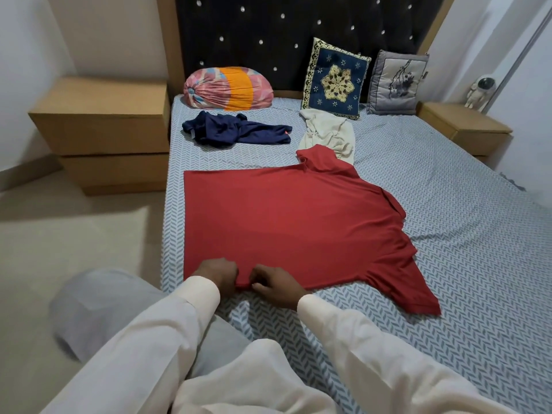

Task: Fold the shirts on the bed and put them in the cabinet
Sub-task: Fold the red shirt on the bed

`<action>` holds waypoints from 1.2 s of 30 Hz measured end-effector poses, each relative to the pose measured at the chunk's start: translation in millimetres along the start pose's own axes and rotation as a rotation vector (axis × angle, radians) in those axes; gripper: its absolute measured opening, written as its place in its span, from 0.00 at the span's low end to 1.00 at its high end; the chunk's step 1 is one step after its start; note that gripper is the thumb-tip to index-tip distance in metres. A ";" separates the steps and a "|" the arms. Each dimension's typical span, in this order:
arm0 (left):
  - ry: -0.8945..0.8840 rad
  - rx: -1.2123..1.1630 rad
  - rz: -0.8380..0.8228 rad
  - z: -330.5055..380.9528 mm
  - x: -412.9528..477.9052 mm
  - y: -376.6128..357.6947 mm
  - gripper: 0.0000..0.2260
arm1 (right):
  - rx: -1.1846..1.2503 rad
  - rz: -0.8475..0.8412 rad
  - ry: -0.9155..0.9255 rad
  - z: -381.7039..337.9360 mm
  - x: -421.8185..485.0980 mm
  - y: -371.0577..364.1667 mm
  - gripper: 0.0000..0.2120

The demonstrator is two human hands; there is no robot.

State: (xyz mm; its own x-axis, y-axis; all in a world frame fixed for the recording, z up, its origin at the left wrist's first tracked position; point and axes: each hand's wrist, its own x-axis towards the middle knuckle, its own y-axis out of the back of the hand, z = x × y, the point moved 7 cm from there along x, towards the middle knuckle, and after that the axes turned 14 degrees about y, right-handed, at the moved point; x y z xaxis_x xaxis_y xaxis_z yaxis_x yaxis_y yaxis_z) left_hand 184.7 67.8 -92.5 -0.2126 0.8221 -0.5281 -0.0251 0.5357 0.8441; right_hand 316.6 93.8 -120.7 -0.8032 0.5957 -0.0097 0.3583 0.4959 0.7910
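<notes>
view: head, looking down the bed toward the headboard
red shirt [292, 222]: spread flat across the near half of the bed [448, 234], lying sideways; hem at the left edge of the bed, collar to the right
red shirt sleeves: one points toward the headboard [268, 31] and its tip touches the cream shirt; the other fans out to the near right
left hand [216, 274]: on the near side edge of the red shirt, not far from the hem corner; fingers curled, pinching the cloth
right hand [276, 286]: just beside the left hand on the same edge; fingers and thumb bent, pinching a small fold of the cloth
gap between hands: narrow, the edge bunched a little between them
arms: both in long white sleeves [358, 339], reaching in from the bottom
blue shirt [236, 132]: crumpled, far left of the bed, beyond the red shirt and apart from it
cream shirt [328, 134]: crumpled, right of the blue shirt, its far end against the blue cushion
bolster [228, 88]: pink and orange, lying against the headboard behind the blue shirt
blue cushion [334, 79]: upright against the headboard, gold pattern in the middle
grey cushion [397, 83]: upright, just right of the blue cushion
left nightstand [101, 121]: wooden, beside the bed
right nightstand [463, 127]: wooden, with a small astronaut figure [479, 92] standing at its back
sheet: blue and white herringbone, creased near the hands
</notes>
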 end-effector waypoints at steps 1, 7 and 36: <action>0.003 0.002 0.004 -2.1 0.8 1.0 0.13 | -0.029 -0.010 0.012 -2.0 0.0 -1.1 0.12; 0.035 0.010 0.021 -17.9 4.8 -1.4 0.15 | -0.114 0.104 -0.041 2.6 3.2 -3.6 0.14; 0.079 0.070 -0.123 -52.0 3.5 -9.8 0.18 | -0.475 0.034 -0.391 144.6 -129.9 117.6 0.12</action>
State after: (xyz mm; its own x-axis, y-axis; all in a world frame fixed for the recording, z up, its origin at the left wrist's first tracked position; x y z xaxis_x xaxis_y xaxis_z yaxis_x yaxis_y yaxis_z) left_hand 133.4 55.4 -97.8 -0.2883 0.7332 -0.6159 0.0120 0.6459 0.7633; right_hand 531.9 166.1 -114.9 -0.5288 0.8384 -0.1321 0.0573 0.1905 0.9800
